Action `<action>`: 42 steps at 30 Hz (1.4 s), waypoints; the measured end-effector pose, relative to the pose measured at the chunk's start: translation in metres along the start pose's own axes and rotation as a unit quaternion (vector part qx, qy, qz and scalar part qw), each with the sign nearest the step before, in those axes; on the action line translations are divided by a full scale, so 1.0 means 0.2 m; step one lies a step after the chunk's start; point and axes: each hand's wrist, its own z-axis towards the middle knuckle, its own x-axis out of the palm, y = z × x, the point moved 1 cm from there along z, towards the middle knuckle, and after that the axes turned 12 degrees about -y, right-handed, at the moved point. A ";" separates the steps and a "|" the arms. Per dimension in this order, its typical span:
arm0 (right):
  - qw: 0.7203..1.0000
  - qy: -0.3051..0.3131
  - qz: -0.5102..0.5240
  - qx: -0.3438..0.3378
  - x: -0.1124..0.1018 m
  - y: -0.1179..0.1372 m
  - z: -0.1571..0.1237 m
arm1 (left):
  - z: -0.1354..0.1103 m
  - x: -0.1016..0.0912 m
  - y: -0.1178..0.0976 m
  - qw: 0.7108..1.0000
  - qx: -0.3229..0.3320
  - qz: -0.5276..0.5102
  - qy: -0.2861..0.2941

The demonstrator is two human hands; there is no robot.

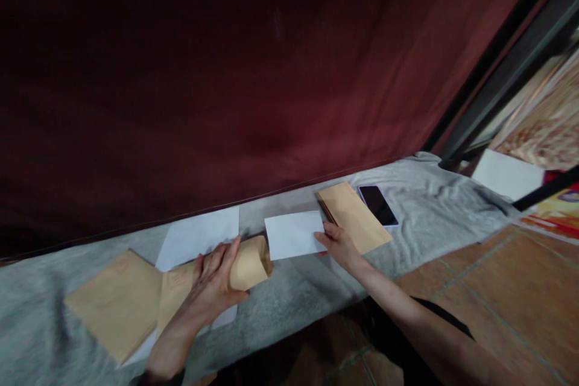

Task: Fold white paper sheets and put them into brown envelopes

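My left hand (215, 283) lies across a brown paper envelope (248, 260), thumb along its near edge and fingers over the far edge. The envelope bulges, and its mouth gapes towards the right. Between thumb and fingers, my right hand (339, 243) pinches the right end of a white sheet of paper (293, 235). The sheet's left edge is close to the envelope's mouth; whether they touch I cannot tell. White paper (203, 234) shows behind my left hand, and more peeks out below the envelope.
Stacked brown envelopes (118, 301) lie at the left, and another pile of envelopes (355, 214) sits right of the sheet beside a phone (378, 205). A grey cloth (312, 289) covers the narrow surface. Behind it rises a dark red panel (271, 84). Tiled floor (493, 295) shows at the right.
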 end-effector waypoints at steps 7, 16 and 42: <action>0.989 0.050 -0.126 -0.064 0.01 -0.01 -0.05 | 0.01 0.00 -0.02 1.000 0.001 0.018 -0.025; 0.978 0.106 -0.175 -0.037 -0.03 -0.01 -0.02 | 0.01 0.00 -0.02 0.999 0.012 0.015 -0.031; 0.988 0.078 -0.130 0.034 0.02 -0.07 -0.03 | 0.04 0.05 -0.21 0.996 0.077 -0.031 -0.016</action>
